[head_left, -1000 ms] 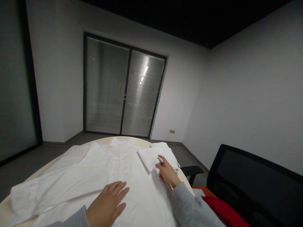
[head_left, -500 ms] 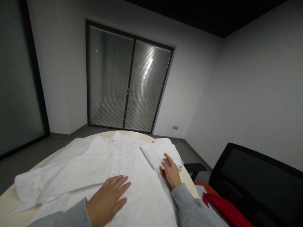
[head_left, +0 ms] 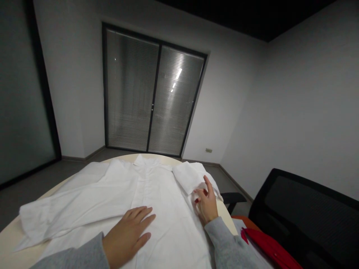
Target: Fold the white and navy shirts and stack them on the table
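Shirt lies spread on round table

The white shirt covers much of the tabletop, its collar toward the far edge. The person's left hand lies palm down on the front, fingers extended and slightly parted. The right hand is at the folded sleeve, index finger raised, the others curled; whether they grip cloth cannot be told. A chair and red cloth are near the table's right side.
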A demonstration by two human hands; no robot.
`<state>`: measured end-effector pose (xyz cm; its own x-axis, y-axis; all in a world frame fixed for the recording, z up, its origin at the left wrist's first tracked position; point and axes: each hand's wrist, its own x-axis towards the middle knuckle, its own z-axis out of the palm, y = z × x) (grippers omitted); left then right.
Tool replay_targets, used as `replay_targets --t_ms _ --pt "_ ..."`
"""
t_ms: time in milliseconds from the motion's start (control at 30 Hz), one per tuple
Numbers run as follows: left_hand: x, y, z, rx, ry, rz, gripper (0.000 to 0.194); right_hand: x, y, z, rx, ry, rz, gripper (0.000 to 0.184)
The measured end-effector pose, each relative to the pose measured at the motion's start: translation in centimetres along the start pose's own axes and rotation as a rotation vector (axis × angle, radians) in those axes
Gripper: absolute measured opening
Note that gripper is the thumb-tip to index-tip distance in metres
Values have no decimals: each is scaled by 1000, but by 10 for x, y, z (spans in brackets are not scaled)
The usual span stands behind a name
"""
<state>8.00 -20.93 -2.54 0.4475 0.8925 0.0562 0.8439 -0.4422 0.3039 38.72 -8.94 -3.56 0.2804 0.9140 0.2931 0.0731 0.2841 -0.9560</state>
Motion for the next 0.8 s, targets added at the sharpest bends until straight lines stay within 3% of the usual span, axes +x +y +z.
replay_targets --t_ms 300,567,800 --pt "-1 1 -2 43 -4 13 50 -6 2 4 -43 -208 -62 86" --pt "-1 1 -4 42 -6 9 50 -10 5 8 -137 -378 -111 72" --pt "-1 -9 10 57 40 37 49 -14 3 9 -272 -490 -218 68"
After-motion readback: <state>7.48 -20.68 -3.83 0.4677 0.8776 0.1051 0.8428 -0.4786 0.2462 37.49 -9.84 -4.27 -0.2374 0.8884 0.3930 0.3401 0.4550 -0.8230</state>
